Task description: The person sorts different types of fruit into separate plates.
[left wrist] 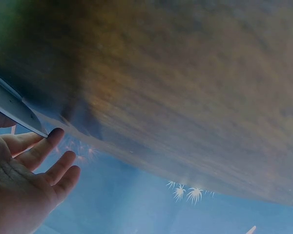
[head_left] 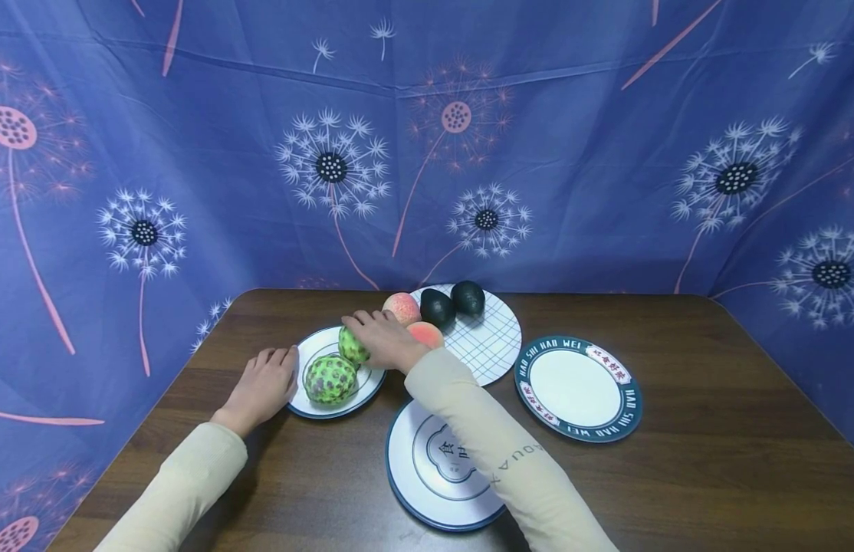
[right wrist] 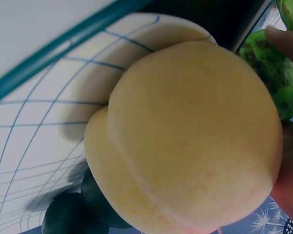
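Note:
A blue-rimmed white plate (head_left: 369, 389) at the left of the table bears two green, dark-blotched custard apples. My right hand (head_left: 385, 337) reaches over and grips the farther custard apple (head_left: 353, 349); in the right wrist view the thumb lies against this fruit (right wrist: 271, 68). The nearer custard apple (head_left: 330, 379) sits in front of it. At the plate's left rim is my left hand (head_left: 261, 387), its fingers fairly straight; in the left wrist view a fingertip of the left hand (left wrist: 27, 180) touches the plate's edge (left wrist: 19, 109).
Behind the right hand, a checkered plate (head_left: 492, 337) holds two peaches (head_left: 425, 333) and two dark avocados (head_left: 437, 309). One peach (right wrist: 195, 131) fills much of the right wrist view. A stacked white plate (head_left: 427, 483) lies under the right forearm; a green-rimmed plate (head_left: 579, 387) stands right.

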A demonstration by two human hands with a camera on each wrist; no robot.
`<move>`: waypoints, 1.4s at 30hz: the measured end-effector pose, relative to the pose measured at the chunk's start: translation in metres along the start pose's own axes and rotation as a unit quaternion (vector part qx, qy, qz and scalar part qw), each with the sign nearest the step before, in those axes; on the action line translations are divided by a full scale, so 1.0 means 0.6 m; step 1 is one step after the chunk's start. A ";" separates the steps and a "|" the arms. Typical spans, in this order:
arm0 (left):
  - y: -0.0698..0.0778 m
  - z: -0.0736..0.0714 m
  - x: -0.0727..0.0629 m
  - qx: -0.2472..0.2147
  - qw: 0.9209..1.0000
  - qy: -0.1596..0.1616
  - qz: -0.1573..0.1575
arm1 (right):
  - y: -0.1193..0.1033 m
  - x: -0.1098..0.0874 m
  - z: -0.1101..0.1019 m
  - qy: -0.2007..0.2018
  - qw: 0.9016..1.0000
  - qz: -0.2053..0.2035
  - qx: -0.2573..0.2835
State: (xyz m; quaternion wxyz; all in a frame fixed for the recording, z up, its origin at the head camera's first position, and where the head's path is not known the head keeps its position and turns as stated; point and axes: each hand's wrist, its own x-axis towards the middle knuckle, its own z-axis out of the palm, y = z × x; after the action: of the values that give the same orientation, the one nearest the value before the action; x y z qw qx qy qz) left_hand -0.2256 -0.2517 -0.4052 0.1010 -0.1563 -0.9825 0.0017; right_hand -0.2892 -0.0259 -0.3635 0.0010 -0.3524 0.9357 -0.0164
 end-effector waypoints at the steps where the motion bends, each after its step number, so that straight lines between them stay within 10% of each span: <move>1: 0.000 0.000 0.000 0.000 1.000 0.000 0.000 | 0.000 -0.001 -0.001 -0.003 1.000 0.001 0.001; 42: 0.003 -0.005 -0.001 0.013 1.000 0.002 0.003 | 0.007 -0.011 -0.024 0.032 0.999 -0.023 0.013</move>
State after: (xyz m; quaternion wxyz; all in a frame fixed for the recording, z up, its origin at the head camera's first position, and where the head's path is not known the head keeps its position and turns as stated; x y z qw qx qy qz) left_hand -0.2238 -0.2503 -0.4024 0.1046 -0.1576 -0.9818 0.0150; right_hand -0.2871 -0.0180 -0.3494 -0.0247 -0.3732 0.9265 -0.0402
